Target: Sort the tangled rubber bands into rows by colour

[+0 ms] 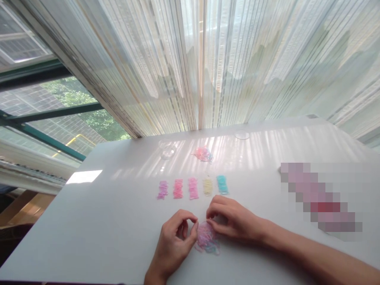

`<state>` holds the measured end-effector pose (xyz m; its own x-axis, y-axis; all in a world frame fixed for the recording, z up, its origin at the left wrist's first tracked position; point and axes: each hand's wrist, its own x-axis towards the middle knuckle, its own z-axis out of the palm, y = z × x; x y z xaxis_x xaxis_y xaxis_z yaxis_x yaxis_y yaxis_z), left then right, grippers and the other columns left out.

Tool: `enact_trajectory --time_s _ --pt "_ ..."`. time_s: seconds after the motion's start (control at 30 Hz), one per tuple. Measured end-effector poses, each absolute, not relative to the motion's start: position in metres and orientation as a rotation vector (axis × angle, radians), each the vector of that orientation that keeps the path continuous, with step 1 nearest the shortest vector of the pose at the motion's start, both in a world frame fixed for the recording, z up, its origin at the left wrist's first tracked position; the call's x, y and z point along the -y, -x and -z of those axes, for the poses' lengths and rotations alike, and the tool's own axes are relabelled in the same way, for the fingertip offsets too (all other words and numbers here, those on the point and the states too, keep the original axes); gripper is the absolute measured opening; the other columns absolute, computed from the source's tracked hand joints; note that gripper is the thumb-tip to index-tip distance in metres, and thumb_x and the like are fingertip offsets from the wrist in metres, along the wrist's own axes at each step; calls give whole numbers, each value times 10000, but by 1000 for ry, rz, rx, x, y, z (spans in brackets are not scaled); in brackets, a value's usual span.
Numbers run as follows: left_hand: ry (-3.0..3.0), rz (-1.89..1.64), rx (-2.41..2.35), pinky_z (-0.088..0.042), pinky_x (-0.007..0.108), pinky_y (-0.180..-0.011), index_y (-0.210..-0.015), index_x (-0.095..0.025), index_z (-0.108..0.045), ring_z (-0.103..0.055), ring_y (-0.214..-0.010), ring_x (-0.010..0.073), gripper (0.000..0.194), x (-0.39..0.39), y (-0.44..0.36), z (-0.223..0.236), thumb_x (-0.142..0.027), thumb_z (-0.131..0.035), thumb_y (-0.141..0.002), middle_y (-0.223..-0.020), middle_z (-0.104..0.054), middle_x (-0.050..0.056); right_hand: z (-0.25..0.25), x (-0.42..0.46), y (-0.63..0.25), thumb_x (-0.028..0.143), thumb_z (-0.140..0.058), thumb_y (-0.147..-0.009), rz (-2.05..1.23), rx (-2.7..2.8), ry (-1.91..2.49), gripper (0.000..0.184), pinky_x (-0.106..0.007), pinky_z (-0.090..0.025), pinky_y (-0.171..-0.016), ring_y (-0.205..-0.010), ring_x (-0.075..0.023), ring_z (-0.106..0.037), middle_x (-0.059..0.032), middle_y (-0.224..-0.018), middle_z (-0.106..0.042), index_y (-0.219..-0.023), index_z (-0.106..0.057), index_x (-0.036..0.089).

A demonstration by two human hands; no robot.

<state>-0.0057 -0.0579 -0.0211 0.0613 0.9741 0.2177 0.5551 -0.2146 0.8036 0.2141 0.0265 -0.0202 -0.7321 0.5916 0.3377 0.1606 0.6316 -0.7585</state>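
A loose pile of small elastic bands (206, 238), mostly pink and lilac with some blue-green, lies on the white table between my hands. My left hand (177, 233) is at the pile's left edge, thumb and forefinger pressed together in a pinch. From the right, my right hand (230, 217) pinches just above the pile's upper edge. Whatever sits between the fingertips is too small to make out. Beyond my hands, bands lie in a row of short stacks: purple (162, 190), coral pink (178, 189), pink (193, 188), yellow (207, 187) and turquoise (222, 185).
Farther back is a second mixed heap of bands (203, 154). Clear round pieces (168, 152) lie left of it, and a clear disc (242, 135) near the back edge. A pixelated long item (322, 198) is at right. Striped curtains (198, 67) hang behind the table.
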Motion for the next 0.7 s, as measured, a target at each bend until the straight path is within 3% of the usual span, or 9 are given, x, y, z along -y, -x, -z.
enact_trajectory --time_s 0.7 --pt "-1805 -1061 -1517 -456 191 -528 -947 -195 -688 -498 -550 95 75 59 3 14 -152 -662 -891 -767 -653 -9 16 -26 -216 176 -588 -929 -1005 2283 607 73 -253 -473 -692 -757 -151 -571 -37 -859 -623 -913 -658 182"
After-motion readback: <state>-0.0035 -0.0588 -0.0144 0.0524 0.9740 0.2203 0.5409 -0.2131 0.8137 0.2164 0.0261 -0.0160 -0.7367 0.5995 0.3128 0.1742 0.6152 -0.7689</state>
